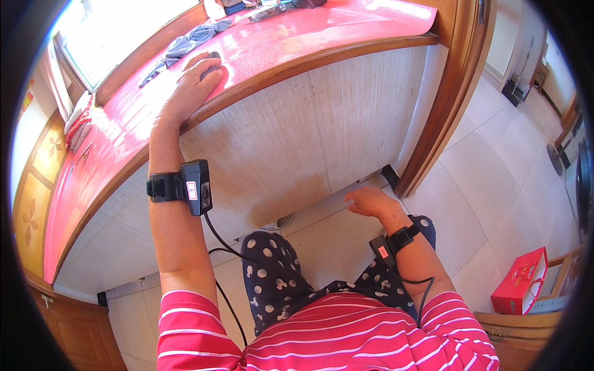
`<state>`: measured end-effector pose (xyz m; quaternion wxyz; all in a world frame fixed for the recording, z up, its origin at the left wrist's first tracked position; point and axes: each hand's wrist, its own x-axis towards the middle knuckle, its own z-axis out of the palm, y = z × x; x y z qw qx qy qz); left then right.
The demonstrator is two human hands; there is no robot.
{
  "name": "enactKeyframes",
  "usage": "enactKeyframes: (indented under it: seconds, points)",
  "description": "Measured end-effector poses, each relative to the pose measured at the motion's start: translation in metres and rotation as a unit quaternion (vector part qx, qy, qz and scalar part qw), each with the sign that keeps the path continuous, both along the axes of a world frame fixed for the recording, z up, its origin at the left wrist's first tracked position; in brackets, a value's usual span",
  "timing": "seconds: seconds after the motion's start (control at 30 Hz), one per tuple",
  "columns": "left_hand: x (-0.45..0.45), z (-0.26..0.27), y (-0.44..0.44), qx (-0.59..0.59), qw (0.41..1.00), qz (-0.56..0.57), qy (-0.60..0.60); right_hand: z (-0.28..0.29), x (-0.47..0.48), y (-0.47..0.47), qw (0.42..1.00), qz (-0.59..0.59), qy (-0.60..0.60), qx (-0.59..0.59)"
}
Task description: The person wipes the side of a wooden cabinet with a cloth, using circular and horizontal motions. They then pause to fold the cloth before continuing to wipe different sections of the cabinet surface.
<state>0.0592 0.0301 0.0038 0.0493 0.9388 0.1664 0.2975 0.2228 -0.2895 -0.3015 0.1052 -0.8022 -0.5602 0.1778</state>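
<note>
My left hand (190, 90) rests on the pink-red sheet (278, 44) that covers a wood-edged countertop, close to its front edge. Under its fingers is a small dark grey item (209, 72), mostly covered, so its kind is unclear. Just beyond the fingers a crumpled grey-blue cloth (185, 45) lies along the window side. My right hand (371, 201) hangs low over the tiled floor, in front of my right knee and apart from the cabinet. Its fingers are loosely bent, with nothing visible in them.
Pale cabinet panels (287, 125) face me below the counter. Several small items (269, 11) sit at its back. A wooden door frame (457, 92) stands to the right. On the lower right is a red paper bag (517, 283). Black cables (227, 252) run from both wrist devices.
</note>
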Motion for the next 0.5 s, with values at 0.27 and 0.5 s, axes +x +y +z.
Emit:
enactKeyframes:
  seconds: [0.27, 0.5]
  points:
    - [-0.0003, -0.0009, -0.0004, 0.003, 1.000, 0.002, -0.003, 0.0074, -0.0020, 0.0003, 1.000, -0.006, 0.007, -0.019]
    - [-0.0001, -0.0017, 0.0005, 0.007, 1.000, 0.003, -0.006, 0.0048, -0.0006, 0.0008, 1.000, -0.002, 0.014, -0.015]
